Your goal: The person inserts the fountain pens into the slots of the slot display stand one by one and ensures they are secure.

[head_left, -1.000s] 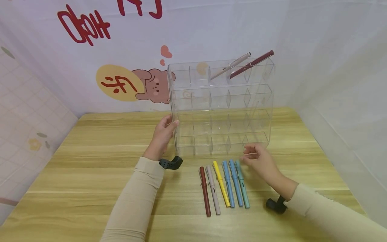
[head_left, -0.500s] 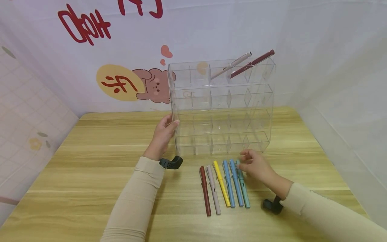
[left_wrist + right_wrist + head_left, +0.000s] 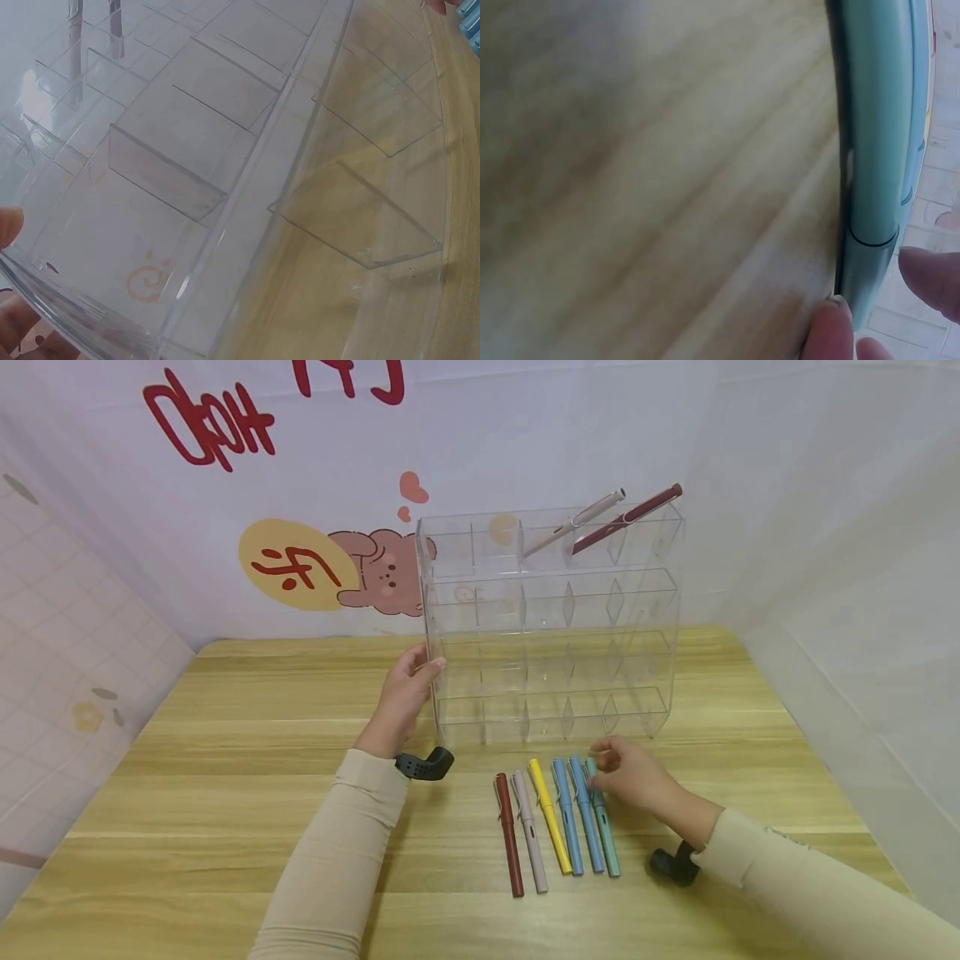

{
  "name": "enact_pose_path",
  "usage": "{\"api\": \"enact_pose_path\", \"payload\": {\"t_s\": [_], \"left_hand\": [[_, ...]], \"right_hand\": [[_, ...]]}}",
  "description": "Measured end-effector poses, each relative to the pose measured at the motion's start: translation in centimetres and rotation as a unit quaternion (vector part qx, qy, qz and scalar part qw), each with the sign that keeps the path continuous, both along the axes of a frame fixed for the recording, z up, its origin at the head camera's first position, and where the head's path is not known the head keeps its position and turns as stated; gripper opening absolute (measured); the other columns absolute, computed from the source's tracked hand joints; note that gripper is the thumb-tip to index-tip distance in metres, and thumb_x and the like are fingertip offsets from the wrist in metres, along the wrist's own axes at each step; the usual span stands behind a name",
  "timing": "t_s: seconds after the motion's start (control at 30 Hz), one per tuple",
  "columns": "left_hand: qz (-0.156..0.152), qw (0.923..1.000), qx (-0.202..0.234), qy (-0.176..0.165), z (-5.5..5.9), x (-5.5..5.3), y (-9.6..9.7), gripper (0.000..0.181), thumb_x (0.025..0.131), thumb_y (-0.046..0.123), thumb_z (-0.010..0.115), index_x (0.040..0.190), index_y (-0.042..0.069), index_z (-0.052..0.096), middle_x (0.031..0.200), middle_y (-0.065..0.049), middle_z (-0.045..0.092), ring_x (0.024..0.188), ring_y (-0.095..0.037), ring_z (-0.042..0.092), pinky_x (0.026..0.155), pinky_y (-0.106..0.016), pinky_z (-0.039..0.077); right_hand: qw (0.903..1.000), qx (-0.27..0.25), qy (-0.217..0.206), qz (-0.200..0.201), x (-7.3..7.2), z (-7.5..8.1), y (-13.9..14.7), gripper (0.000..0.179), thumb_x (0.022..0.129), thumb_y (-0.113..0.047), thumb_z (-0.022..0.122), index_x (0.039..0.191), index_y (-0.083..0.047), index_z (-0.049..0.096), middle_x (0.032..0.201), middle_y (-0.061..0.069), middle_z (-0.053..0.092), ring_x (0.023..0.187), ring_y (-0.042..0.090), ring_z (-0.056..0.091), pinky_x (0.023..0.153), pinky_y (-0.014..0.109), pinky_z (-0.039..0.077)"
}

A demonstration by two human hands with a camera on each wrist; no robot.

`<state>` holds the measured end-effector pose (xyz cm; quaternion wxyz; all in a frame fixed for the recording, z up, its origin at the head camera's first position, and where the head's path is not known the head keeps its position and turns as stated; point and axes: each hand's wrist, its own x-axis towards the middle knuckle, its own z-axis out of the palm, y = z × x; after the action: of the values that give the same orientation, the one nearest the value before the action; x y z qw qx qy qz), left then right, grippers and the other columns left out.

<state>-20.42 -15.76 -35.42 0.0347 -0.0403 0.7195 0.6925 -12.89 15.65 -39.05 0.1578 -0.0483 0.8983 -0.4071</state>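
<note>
A clear acrylic display rack point(image 3: 545, 647) with tiers of small compartments stands upright on the table. My left hand point(image 3: 401, 697) grips its left side edge, thumb in front and fingers behind; in the left wrist view, a thumb tip point(image 3: 9, 226) lies over the clear panel. My right hand point(image 3: 633, 772) is at the cap end of the teal-green pen point(image 3: 606, 835), the rightmost in a row. In the right wrist view, the thumb point(image 3: 934, 277) and a fingertip point(image 3: 829, 330) lie on either side of that pen, pinching its end. The pen still lies on the table.
Left of the teal pen lie two blue pens point(image 3: 567, 827), a yellow pen point(image 3: 553, 827), a pale grey pen point(image 3: 532, 843) and a dark red pen point(image 3: 511, 847). A beige pen point(image 3: 573, 522) and a maroon pen point(image 3: 626, 520) lean in the rack's top tier. A printed cloth point(image 3: 585, 435) hangs behind.
My right hand has moved left and slightly towards me, from beside the teal pen onto its cap end. The left hand and the rack have stayed in place.
</note>
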Motion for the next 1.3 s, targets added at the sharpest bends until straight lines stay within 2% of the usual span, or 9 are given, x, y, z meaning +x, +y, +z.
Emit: {"api": "enact_pose_path", "payload": {"t_s": [0.3,0.5,0.8,1.1,1.3], "left_hand": [[0.003,1.0000,0.000,0.001,0.0,0.0,0.0,0.051,0.098,0.024,0.055,0.145,0.010,0.040,0.149,-0.009,0.040,0.136,-0.025,0.038,0.109,-0.049,0.032],[0.004,1.0000,0.004,0.001,0.0,0.0,0.1,0.051,0.099,0.024,0.055,0.145,0.010,0.039,0.149,-0.010,0.039,0.136,-0.025,0.038,0.109,-0.049,0.031],[0.009,0.9999,-0.001,-0.008,0.1,0.0,0.1,0.050,0.098,0.026,0.056,0.144,0.012,0.041,0.145,-0.005,0.043,0.134,-0.023,0.039,0.109,-0.049,0.032],[0.005,1.0000,-0.001,-0.005,0.0,0.1,0.1,0.051,0.099,0.026,0.055,0.145,0.012,0.040,0.148,-0.008,0.040,0.136,-0.023,0.037,0.110,-0.050,0.030],[0.006,1.0000,0.002,-0.003,0.1,0.2,0.1,0.051,0.099,0.024,0.055,0.145,0.011,0.039,0.150,-0.010,0.038,0.136,-0.024,0.037,0.110,-0.051,0.029]], "right_hand": [[0.9987,0.043,-0.003,0.027,-0.6,0.1,-0.2,0.050,0.077,-0.007,0.075,0.121,0.008,0.055,0.104,0.022,0.062,0.094,0.031,0.059,0.078,0.046,0.050],[0.9966,0.072,-0.007,0.039,-0.8,0.1,-0.3,0.049,0.079,-0.008,0.074,0.120,0.009,0.056,0.103,0.020,0.061,0.090,0.029,0.057,0.075,0.043,0.050],[0.9942,0.099,0.000,0.044,-0.9,0.4,-0.7,0.044,0.079,-0.008,0.074,0.116,0.010,0.059,0.095,0.016,0.062,0.083,0.025,0.056,0.072,0.040,0.050],[0.9935,0.103,0.001,0.048,-1.2,0.3,-0.7,0.038,0.078,-0.009,0.074,0.109,0.008,0.060,0.091,0.013,0.060,0.079,0.023,0.054,0.067,0.036,0.048],[0.9954,0.087,-0.018,0.037,-1.3,0.4,-0.4,0.038,0.077,-0.010,0.076,0.107,0.006,0.057,0.099,0.019,0.062,0.084,0.026,0.058,0.069,0.038,0.050]]}}
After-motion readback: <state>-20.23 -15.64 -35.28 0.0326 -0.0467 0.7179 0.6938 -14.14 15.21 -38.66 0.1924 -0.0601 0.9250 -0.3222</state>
